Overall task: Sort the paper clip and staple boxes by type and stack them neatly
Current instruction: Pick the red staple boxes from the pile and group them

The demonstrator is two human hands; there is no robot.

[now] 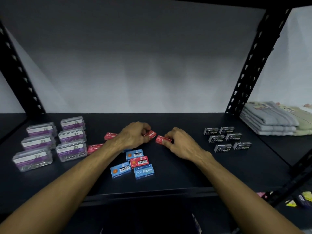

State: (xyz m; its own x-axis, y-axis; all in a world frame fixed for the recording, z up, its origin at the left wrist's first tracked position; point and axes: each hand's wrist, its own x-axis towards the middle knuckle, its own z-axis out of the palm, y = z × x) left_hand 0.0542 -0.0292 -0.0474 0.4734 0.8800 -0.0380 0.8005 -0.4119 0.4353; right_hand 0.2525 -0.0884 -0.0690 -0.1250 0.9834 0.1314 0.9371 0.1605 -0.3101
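Far left on the dark shelf board (177, 176), the six clear plastic paper clip boxes with purple labels (50, 141) look sorted already, two neat columns. Next over, two loose red cardboard staple boxes (110, 135) sit behind the left hand (133, 135), which is pinching another red box (150, 133) at its fingertips. Below it there's a jumble of blue and red staple boxes (135, 163), some flipped barcode-up. The right hand (182, 144) grips one more red staple box (162, 139) resting on the shelf. Far right, six black staple boxes (227, 139) are lined up.

My worry: these boxes are small and slick-looking, so stacking two at once could knock a pile crooked, or a forearm might sweep the blue jumble.
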